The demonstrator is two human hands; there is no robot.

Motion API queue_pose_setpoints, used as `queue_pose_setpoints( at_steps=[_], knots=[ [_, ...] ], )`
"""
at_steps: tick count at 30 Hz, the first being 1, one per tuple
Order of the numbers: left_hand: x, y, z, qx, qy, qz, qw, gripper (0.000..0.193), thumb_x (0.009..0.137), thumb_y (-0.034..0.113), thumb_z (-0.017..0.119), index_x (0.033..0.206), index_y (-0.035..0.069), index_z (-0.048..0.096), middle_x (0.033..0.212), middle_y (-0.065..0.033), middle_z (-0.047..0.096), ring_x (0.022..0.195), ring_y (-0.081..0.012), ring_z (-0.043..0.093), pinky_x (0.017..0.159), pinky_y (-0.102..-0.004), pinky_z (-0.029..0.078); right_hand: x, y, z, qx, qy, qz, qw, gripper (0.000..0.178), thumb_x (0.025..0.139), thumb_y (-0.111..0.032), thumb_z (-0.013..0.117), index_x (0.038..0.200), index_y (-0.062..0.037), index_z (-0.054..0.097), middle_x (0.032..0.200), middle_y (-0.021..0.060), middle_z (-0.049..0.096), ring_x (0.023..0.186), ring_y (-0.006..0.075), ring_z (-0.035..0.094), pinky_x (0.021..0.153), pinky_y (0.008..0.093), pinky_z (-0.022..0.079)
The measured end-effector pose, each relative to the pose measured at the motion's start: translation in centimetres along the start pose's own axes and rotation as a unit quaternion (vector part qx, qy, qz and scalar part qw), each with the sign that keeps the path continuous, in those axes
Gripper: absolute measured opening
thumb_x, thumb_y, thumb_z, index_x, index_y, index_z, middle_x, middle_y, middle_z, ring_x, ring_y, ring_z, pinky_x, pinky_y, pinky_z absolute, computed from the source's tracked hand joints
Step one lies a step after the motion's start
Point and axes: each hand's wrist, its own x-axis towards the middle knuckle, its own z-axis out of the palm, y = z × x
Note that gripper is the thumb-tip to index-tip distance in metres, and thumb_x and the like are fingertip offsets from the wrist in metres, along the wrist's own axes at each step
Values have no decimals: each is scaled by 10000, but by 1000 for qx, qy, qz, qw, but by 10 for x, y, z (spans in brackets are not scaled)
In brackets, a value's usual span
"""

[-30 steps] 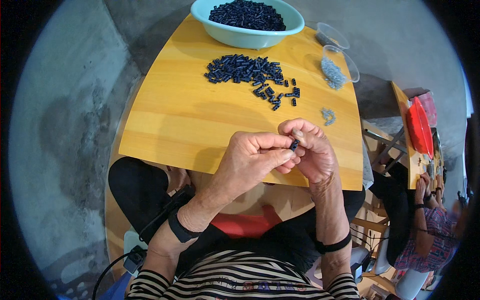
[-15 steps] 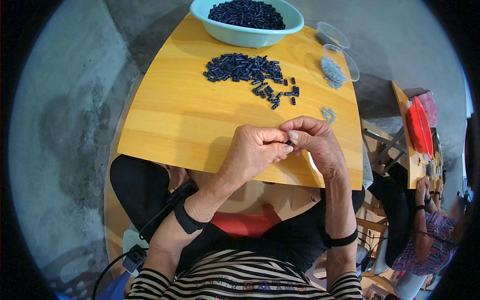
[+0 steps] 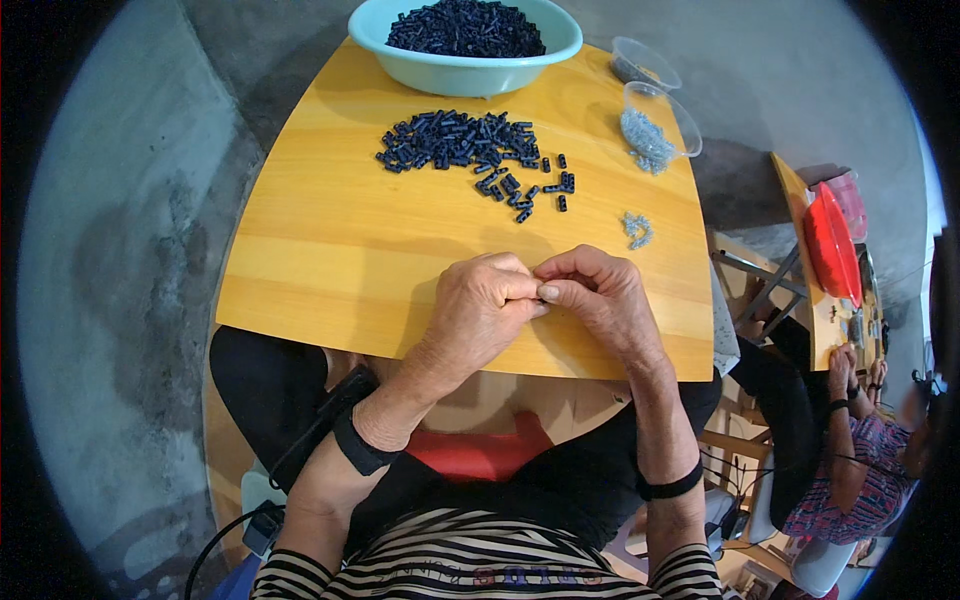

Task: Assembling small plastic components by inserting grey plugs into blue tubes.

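My left hand point(image 3: 478, 310) and my right hand point(image 3: 598, 300) meet fingertip to fingertip over the near part of the table, both closed in a pinch. Half a second ago a small black plastic piece showed between them; at this moment the fingers cover nearly all of it. What my right fingers grip is hidden. Beyond my hands lies a loose pile of small black plastic pieces point(image 3: 450, 140), with several strays at its right. A little heap of clear small parts point(image 3: 637, 230) rests past my right hand.
A light-blue basin point(image 3: 465, 75) full of black pieces stands at the far edge of the wooden table point(image 3: 330, 240). At the far right are a tipped clear tub point(image 3: 650, 140) of small parts and another clear tub point(image 3: 645, 65). Another person point(image 3: 850, 460) sits at a table with a red basin point(image 3: 833, 245).
The whole view has shifted slightly, so the table's things appear further left. My hands stay pinched together, and the black piece between the fingertips has gone from sight behind them.
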Motion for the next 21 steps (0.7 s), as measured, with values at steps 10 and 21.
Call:
queue_pose_setpoints(
  at_steps=[10, 21],
  knots=[
    [0, 0, -3, 37, -4, 19, 999, 137, 708, 127, 760, 747, 31, 671, 662, -85, 577, 613, -223, 593, 554, -327, 456, -3, -3, 6, -23, 16, -9, 1000, 162, 760, -64, 716, 905, 1, 685, 814, 72, 651, 777, 138, 600, 709, 267, 485],
    [-2, -1, -3, 67, 6, 37, 997, 121, 705, 108, 757, 726, 28, 669, 685, -86, 586, 624, -225, 597, 556, -330, 464, -2, -4, 6, 1, 15, 15, 1000, 141, 773, -38, 694, 903, 14, 678, 827, 71, 668, 784, 120, 606, 714, 257, 491]
  ],
)
